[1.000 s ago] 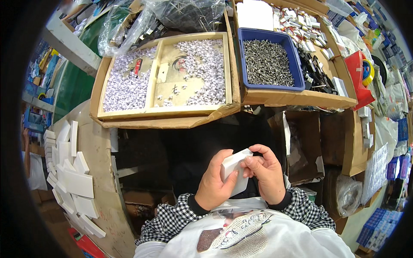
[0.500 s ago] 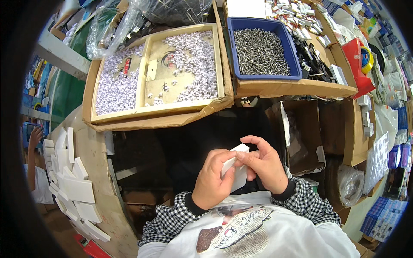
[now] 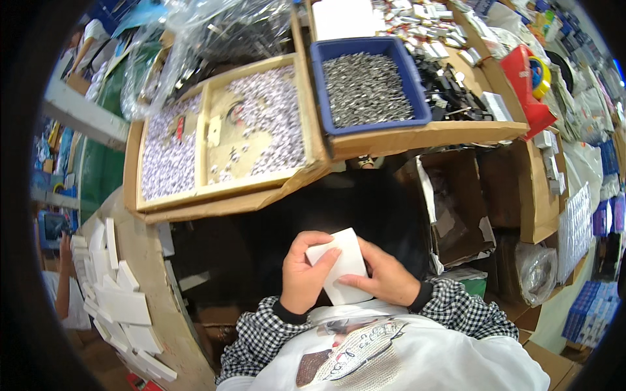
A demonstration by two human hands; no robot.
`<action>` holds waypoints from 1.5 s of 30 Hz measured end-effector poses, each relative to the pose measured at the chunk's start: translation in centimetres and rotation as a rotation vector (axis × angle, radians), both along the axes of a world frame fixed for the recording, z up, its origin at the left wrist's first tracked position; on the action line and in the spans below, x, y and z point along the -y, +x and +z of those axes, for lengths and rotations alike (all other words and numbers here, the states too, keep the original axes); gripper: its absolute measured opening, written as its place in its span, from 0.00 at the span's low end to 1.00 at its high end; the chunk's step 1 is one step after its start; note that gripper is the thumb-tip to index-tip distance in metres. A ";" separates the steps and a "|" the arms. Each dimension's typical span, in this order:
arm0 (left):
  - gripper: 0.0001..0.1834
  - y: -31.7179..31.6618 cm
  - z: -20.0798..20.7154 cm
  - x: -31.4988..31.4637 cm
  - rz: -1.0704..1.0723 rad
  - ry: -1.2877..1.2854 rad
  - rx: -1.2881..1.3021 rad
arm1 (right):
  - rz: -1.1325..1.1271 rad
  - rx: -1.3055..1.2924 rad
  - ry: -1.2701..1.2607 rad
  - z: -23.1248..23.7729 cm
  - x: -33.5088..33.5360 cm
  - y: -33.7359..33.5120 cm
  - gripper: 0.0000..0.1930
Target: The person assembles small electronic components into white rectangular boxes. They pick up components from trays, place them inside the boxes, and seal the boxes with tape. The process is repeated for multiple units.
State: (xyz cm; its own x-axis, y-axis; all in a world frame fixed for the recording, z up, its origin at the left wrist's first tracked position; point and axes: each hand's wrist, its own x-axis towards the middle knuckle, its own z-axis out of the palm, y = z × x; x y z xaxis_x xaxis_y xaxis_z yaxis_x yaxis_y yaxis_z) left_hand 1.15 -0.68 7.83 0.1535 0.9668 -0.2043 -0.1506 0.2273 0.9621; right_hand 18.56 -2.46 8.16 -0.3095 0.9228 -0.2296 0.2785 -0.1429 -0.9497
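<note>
The left hand (image 3: 304, 274) and the right hand (image 3: 385, 275) hold a flat white box (image 3: 349, 262) between them, fingers closed on its opposite sides and thumbs on its face, near the white shirt (image 3: 443, 345)

Underside of white box (image 3: 347, 259) hidden

Small-parts workshop around me, by the look of it, a tray (image 3: 201, 143) of tiny pale pieces (image 3: 279, 124) at my 11 o'clock, a bin (image 3: 379, 127) of metal bits (image 3: 365, 91) at 12, white boxes (image 3: 124, 306) heaped at 9, blue packs (image 3: 590, 313) stacked at 3
</note>
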 end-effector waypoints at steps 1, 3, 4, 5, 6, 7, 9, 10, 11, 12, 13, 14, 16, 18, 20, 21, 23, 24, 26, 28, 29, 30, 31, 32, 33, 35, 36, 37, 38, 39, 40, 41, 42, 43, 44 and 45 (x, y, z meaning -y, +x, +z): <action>0.15 -0.1 -0.2 -0.5 -0.049 0.028 -0.005 | -0.013 -0.084 -0.214 -0.3 0.0 0.0 0.38; 0.21 -0.2 -0.3 -2.1 -0.134 0.264 -0.358 | -0.027 -0.120 -0.174 -1.1 -0.5 0.8 0.39; 0.26 -0.4 0.0 -2.6 -0.162 0.278 -0.527 | -0.051 -0.125 -0.213 -1.6 -1.2 1.6 0.39; 0.32 -0.6 0.6 -2.9 -0.190 0.497 -0.729 | -0.074 -0.159 -0.209 -2.0 -1.8 2.3 0.39; 0.36 -0.8 1.1 -3.7 -0.345 0.631 -0.709 | -0.089 -0.169 -0.234 -2.6 -2.8 2.8 0.38; 0.42 -0.8 1.6 -4.3 -0.486 0.793 -0.644 | -0.044 -0.268 -0.327 -3.0 -3.6 3.6 0.33; 0.50 -0.1 2.6 -4.6 -0.811 0.898 -0.895 | 0.152 -0.388 -0.478 -3.5 -4.6 4.6 0.29; 0.50 0.4 2.9 -4.7 -0.895 0.920 -0.908 | 0.234 -0.320 -0.441 -3.5 -4.8 5.0 0.26; 0.51 1.1 3.0 -4.7 -0.973 0.920 -0.922 | 0.266 -0.302 -0.455 -3.2 -4.9 5.1 0.25; 0.47 1.7 2.9 -4.6 -0.962 0.928 -0.909 | 0.309 -0.230 -0.450 -2.7 -5.3 5.4 0.25; 0.42 2.3 2.7 -4.6 -0.919 0.964 -0.897 | 0.351 -0.125 -0.526 -2.0 -5.8 5.6 0.24; 0.41 2.5 2.5 -4.4 -0.894 0.916 -0.851 | 0.408 0.011 -0.437 -0.9 -6.2 6.2 0.22; 0.39 2.8 1.9 -4.3 -0.833 0.739 -0.649 | 0.494 0.206 -0.022 2.3 -6.9 8.5 0.19; 0.39 2.5 1.2 -4.0 -0.823 0.692 -0.655 | 0.366 0.206 0.064 6.6 -7.5 12.0 0.16; 0.38 2.1 0.8 -3.5 -0.810 0.611 -0.643 | 0.054 0.220 0.072 10.4 -8.7 15.2 0.12; 0.37 2.0 0.6 -3.2 -0.795 0.565 -0.629 | -0.095 0.235 0.211 11.7 -9.6 16.6 0.10; 0.36 1.8 0.4 -2.6 -0.761 0.477 -0.600 | -0.141 0.814 0.792 13.2 -13.4 19.4 0.11; 0.36 1.8 0.3 -2.5 -0.765 0.451 -0.583 | -0.146 0.996 0.816 13.3 -15.4 20.6 0.10; 0.36 1.9 0.3 -2.3 -0.773 0.422 -0.570 | -0.060 1.236 0.850 12.8 -18.5 22.4 0.10; 0.36 2.0 0.4 -2.3 -0.781 0.383 -0.560 | 0.086 1.471 0.612 11.9 -19.9 23.6 0.14; 0.36 2.0 0.4 -2.3 -0.773 0.382 -0.555 | 0.230 1.622 0.510 11.7 -20.4 24.0 0.13; 0.36 1.9 0.5 -2.3 -0.765 0.380 -0.549 | 0.244 1.550 0.555 11.7 -20.5 24.4 0.12; 0.36 1.9 0.5 -2.3 -0.758 0.374 -0.544 | 0.249 1.514 0.497 11.9 -20.4 24.5 0.12; 0.36 1.8 0.5 -2.4 -0.758 0.353 -0.532 | 0.227 1.482 0.504 12.3 -20.3 24.6 0.11; 0.35 1.7 0.5 -2.4 -0.750 0.348 -0.532 | 0.197 1.452 0.494 12.8 -20.1 24.7 0.11; 0.35 1.6 0.5 -2.5 -0.737 0.341 -0.532 | 0.148 1.387 0.537 14.3 -19.5 24.8 0.09; 0.35 1.5 0.4 -2.6 -0.740 0.335 -0.537 | 0.174 1.337 0.588 15.1 -19.4 24.9 0.08; 0.35 1.5 0.4 -2.8 -0.743 0.331 -0.541 | 0.205 1.264 0.675 16.0 -19.3 25.0 0.07; 0.35 1.4 0.3 -2.9 -0.747 0.327 -0.546 | 0.230 1.226 0.655 16.8 -19.4 25.1 0.07; 0.35 1.4 0.3 -3.0 -0.749 0.323 -0.538 | 0.254 1.189 0.635 17.5 -19.5 25.3 0.08; 0.35 1.5 0.2 -3.1 -0.751 0.321 -0.530 | 0.268 1.171 0.598 18.2 -19.7 25.4 0.09; 0.35 1.5 0.1 -3.2 -0.752 0.320 -0.522 | 0.218 1.179 0.515 18.6 -19.9 25.4 0.11; 0.35 1.5 0.1 -3.3 -0.760 0.309 -0.525 | 0.159 1.203 0.416 18.9 -20.1 25.4 0.12; 0.35 1.6 -0.1 -3.4 -0.766 0.299 -0.528 | 0.113 1.211 0.339 19.2 -20.5 25.3 0.14; 0.35 1.6 -0.2 -3.4 -0.771 0.288 -0.530 | 0.106 1.169 0.343 19.4 -21.1 25.2 0.17; 0.35 1.6 -0.4 -3.4 -0.773 0.285 -0.522 | 0.121 1.122 0.375 19.3 -21.9 25.0 0.18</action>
State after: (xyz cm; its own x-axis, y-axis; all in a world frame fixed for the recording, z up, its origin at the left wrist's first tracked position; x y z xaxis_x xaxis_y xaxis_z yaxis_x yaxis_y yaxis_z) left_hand 2.78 2.74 7.45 0.7225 0.6615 -0.2008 0.4032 -0.1674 0.8997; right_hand 43.54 19.42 27.50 -0.1978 0.9688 -0.1492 0.9737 0.1766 -0.1440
